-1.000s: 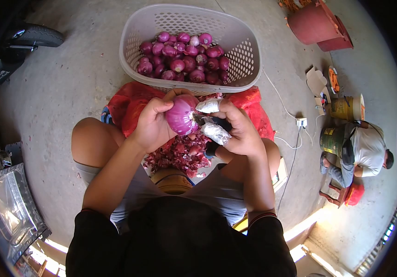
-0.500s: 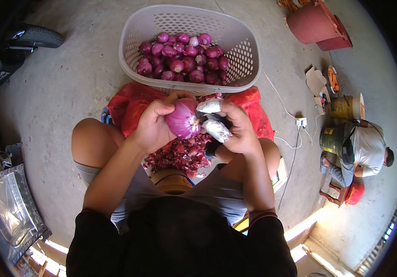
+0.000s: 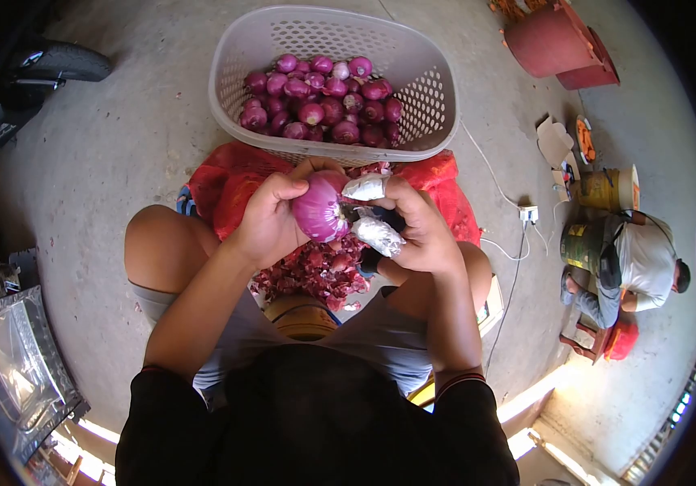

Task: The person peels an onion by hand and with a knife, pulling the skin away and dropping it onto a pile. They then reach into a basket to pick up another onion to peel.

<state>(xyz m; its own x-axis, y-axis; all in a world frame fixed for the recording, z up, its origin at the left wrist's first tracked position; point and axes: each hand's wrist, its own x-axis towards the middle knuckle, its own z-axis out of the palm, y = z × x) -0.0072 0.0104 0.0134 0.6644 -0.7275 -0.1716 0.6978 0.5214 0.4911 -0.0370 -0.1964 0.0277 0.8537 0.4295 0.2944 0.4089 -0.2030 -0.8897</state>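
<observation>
A large purple onion [image 3: 319, 207] is held in my left hand [image 3: 271, 219], its fingers wrapped behind it and the thumb on its upper left. My right hand [image 3: 421, 227] is close against the onion's right side. Its thumb and a finger are wrapped in silvery-white covering, with tips near the onion's root end. Something small and dark shows between those two fingers, too hidden to name. Below the hands lies a heap of red onion skins [image 3: 315, 274], partly on red mesh sacking [image 3: 234, 182].
Beyond the hands stands a grey perforated basket [image 3: 332, 24] of red onions [image 3: 332, 109]. At the right, a co-worker [image 3: 643, 263] sits bent near buckets [image 3: 607, 188]. A white cable with a socket block [image 3: 528, 214] crosses the floor. A motorcycle wheel [image 3: 68, 63] is at upper left.
The wrapped fingers of my right hand have shifted slightly left, and the gap between them looks a little different. The onion stays in my left hand, barely moved.
</observation>
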